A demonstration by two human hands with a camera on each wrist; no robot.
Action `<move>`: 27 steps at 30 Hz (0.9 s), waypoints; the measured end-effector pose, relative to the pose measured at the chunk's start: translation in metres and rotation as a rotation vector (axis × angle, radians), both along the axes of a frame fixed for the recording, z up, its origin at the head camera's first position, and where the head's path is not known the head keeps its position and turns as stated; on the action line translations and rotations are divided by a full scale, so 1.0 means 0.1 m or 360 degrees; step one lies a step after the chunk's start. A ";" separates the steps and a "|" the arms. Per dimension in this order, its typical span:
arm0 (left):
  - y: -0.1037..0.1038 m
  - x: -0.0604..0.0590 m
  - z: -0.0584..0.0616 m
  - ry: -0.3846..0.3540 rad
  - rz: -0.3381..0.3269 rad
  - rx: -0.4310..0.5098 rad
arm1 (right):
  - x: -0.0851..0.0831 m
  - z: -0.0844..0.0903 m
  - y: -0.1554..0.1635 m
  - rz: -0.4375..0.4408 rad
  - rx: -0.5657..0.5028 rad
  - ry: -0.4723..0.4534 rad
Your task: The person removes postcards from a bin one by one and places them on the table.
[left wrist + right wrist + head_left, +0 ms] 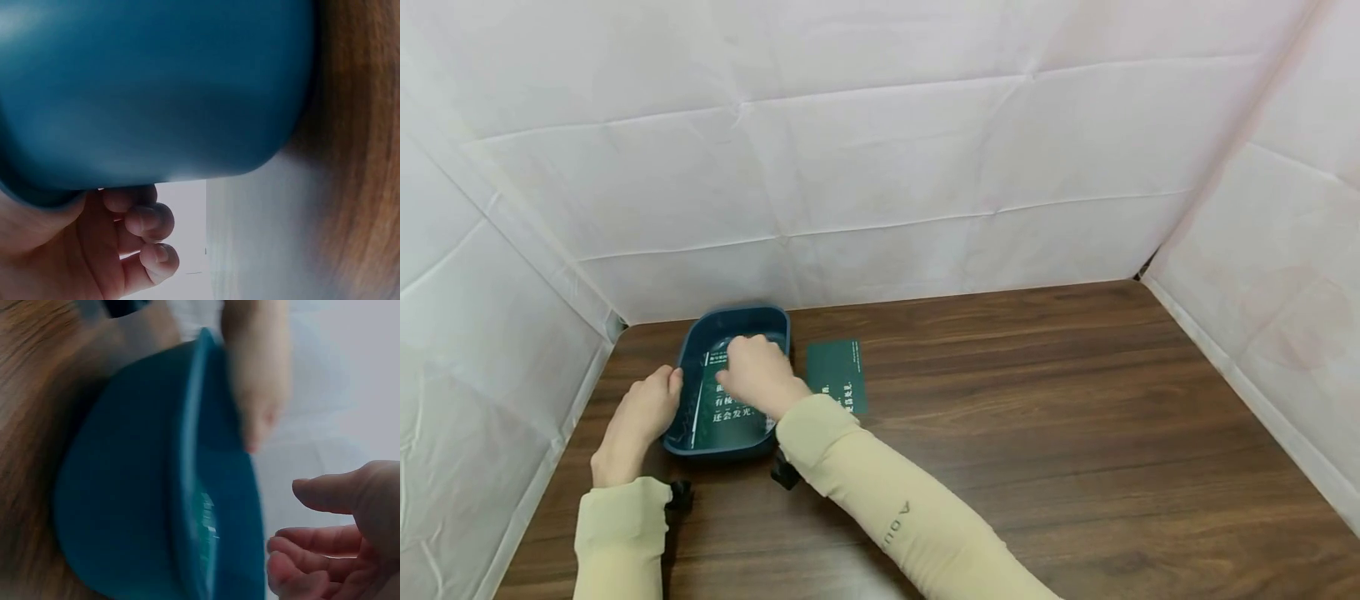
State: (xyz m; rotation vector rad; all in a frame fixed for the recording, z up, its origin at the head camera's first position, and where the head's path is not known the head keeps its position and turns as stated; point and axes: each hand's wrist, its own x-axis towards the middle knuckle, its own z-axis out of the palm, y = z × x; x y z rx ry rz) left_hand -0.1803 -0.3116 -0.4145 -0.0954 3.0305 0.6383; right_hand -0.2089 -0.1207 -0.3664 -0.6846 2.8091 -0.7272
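1. While the left hand [638, 417] rests against the left rim of the dark blue tray [698, 350], that tray sits flat on the wooden bench [1037, 417], far left and close to the white backdrop [850, 167]; the hand seems placed there to keep the tray from sliding.
2. In the left wrist view the tray's outer wall [150, 87] fills most of the frame, with the fingers [147, 222] loosely curled just below its edge. The thumb appears to lie on the rim, so I take this as a light steadying hold, though how firm it is cannot be told.
3. The right hand [758, 375] is over the tray's inside, fingers bent down onto a dark green printed card [730, 421] lying in the tray. Whether it pinches the card or only presses it is not clear from the head view.
4. The right wrist view shows that hand's fingers [312, 550] relaxed and half open beside the tray's rim [187, 456], with nothing visibly clasped between them.
5. A second green card [837, 375] lies flat on the bench just right of the tray, partly covered by the right sleeve [880, 492], within easy reach of that hand.
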 end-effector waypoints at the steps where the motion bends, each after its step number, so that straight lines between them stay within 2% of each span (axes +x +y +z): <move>1: 0.00 0.00 0.00 0.0003 0.0001 0.0001 | 0.00 -0.01 -0.06 0.0017 0.0048 -0.0019; 5: 0.02 0.01 0.00 0.0023 -0.0008 0.0014 | -0.04 -0.09 -0.20 0.0052 0.0290 -0.0031; 9: 0.06 0.02 -0.01 0.0017 -0.0001 0.0025 | -0.11 -0.14 -0.25 0.0004 0.0544 -0.0076; 12: 0.08 0.02 -0.02 0.0002 0.0019 0.0028 | -0.17 -0.21 -0.26 -0.0045 0.0647 -0.0153; 16: 0.10 0.03 -0.04 0.0003 0.0044 0.0033 | -0.23 -0.33 -0.31 -0.0113 0.0686 -0.0229; 20: 0.10 0.04 -0.05 0.0007 0.0036 0.0031 | -0.27 -0.45 -0.36 -0.0166 0.0671 -0.0240; 27: 0.10 0.03 -0.03 0.0029 0.0022 0.0022 | -0.27 -0.46 -0.36 -0.0228 0.0644 -0.0242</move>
